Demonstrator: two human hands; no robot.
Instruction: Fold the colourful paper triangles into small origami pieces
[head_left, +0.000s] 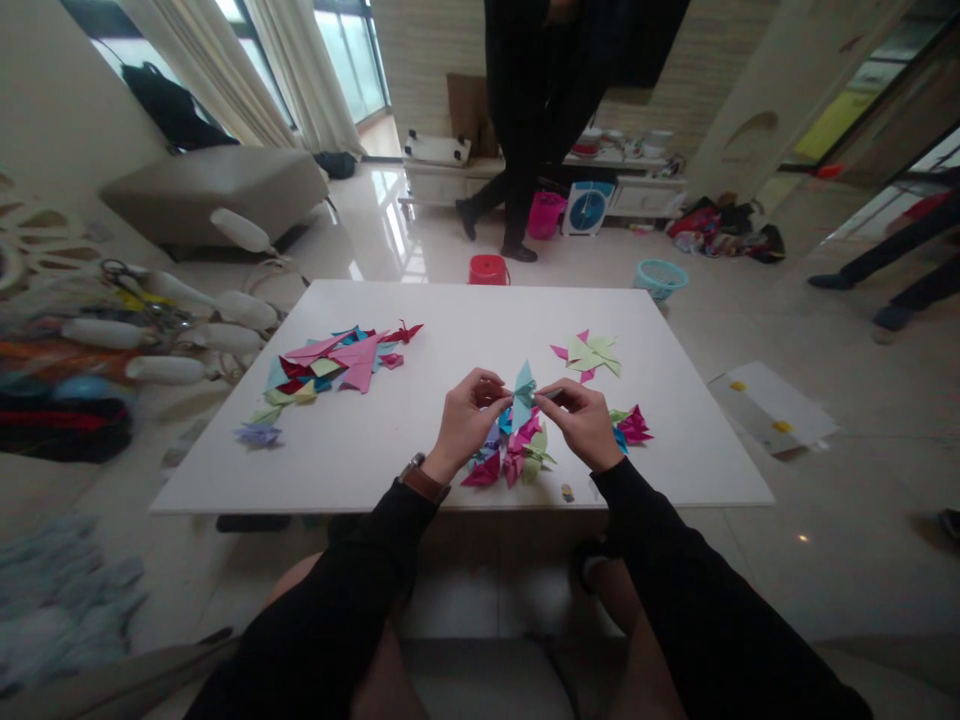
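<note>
Above the near middle of the white table (420, 440), a light blue origami crane (523, 395) is pinched at its two ends. My left hand (471, 412) grips its left end between thumb and fingers, and my right hand (579, 418) grips the right end. Right below lies a pile of folded paper pieces (514, 455) in pink, purple, blue and green, partly covered by my hands. A smaller group of pink, blue and green folded paper (634, 425) sits beside my right hand. Farther back is a group of pale green and pink folded pieces (592, 355).
A larger heap of colourful folded paper (337, 360) covers the table's left side, with a lilac folded piece (259, 434) near it. Beyond the far edge stand a red stool (487, 268), a blue basket (660, 278) and a person in dark clothes (517, 120). A white box (776, 408) lies on the floor at right.
</note>
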